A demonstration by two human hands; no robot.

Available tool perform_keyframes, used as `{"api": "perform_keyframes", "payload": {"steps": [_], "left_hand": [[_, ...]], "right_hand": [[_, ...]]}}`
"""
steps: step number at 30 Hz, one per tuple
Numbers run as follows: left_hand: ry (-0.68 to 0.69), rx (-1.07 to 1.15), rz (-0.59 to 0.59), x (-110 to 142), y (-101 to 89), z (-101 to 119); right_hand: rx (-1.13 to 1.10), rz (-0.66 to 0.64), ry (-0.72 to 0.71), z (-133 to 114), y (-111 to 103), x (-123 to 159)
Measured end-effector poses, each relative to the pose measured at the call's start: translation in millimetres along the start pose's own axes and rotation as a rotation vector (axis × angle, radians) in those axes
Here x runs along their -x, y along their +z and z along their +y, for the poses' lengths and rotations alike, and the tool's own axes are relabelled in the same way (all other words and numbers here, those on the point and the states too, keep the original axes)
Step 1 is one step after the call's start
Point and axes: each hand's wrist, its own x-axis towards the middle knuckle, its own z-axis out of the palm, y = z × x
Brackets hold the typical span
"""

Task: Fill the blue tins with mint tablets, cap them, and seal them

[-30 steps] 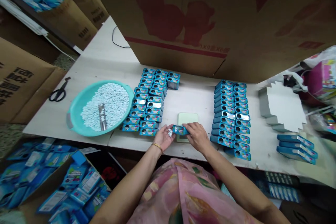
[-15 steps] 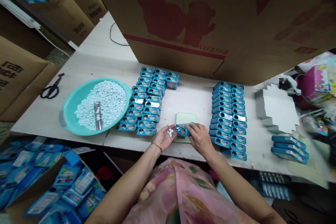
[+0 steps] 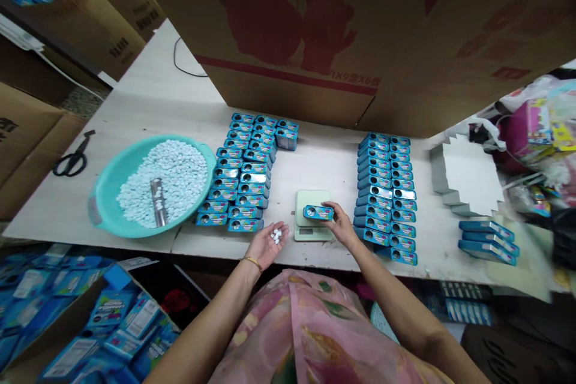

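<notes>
My left hand (image 3: 265, 244) is turned palm up and cupped, holding several white tablets (image 3: 276, 236) just left of the scale. In my right hand (image 3: 341, 227) is a small blue tin (image 3: 318, 212), gripped at its right end, upright with its round opening facing up. The tin is over the plate of a pale green kitchen scale (image 3: 314, 198); whether it rests there I cannot tell. The scale's display faces me, but its reading is too small to make out.
Rows of blue tins stand left (image 3: 251, 200) and right (image 3: 377, 192) of the scale. A turquoise basin (image 3: 105, 192) holds white tablets and a metal scoop (image 3: 158, 203). Black scissors (image 3: 74, 156) lie far left. A big carton (image 3: 288, 30) stands behind; white card (image 3: 472, 177) is at right.
My right hand has turned the tin from tilted beside my left palm to upright over the scale. My left hand has drawn away leftward with the tablets. The view has shifted slightly.
</notes>
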Motion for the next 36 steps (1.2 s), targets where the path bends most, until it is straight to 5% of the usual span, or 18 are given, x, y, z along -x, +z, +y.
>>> {"api": "perform_keyframes", "payload": {"steps": [9,21,29,32,36], "left_hand": [[-0.017,0.017,0.026,4.6,-17.8,-5.5],[-0.008,0.002,0.028,4.0,-22.7,-3.6],[-0.026,-0.006,0.021,4.3,-9.8,-5.2],[-0.015,-0.018,0.016,3.0,-3.0,-3.8],[0.010,-0.023,0.001,-1.7,9.4,-1.4]], "right_hand": [[0.066,0.107,0.041,-6.6,-24.6,25.2],[0.089,0.107,0.049,-0.9,-17.5,23.4],[0.174,0.044,-0.017,10.3,-5.8,9.7],[0.241,0.013,-0.026,-1.4,0.4,1.8],[0.539,-0.058,-0.196,-49.1,7.5,5.1]]}}
